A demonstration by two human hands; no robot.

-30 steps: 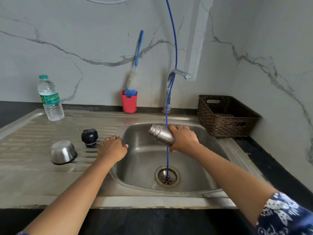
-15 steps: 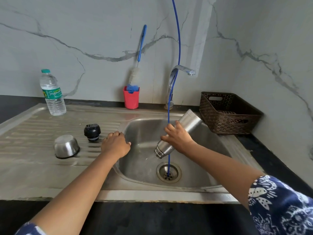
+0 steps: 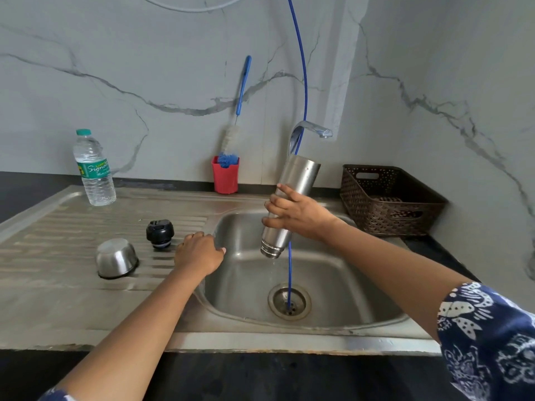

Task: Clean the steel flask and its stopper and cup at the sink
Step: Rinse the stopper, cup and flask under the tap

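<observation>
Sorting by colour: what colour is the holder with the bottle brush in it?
Red: the small plastic holder, in the head view.

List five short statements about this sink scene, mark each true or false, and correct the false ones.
1. The right hand grips the cylindrical steel flask mouth-down over the steel sink basin. True.
2. The round black stopper is fitted in the flask. False: it stands on the ribbed steel drainboard.
3. The small steel cup lies upside down on the drainboard. True.
4. The left hand holds the blue-handled bottle brush. False: it rests at the basin's edge; the brush stands in the red holder.
5. The blue hose runs down into the drain. True.
</observation>
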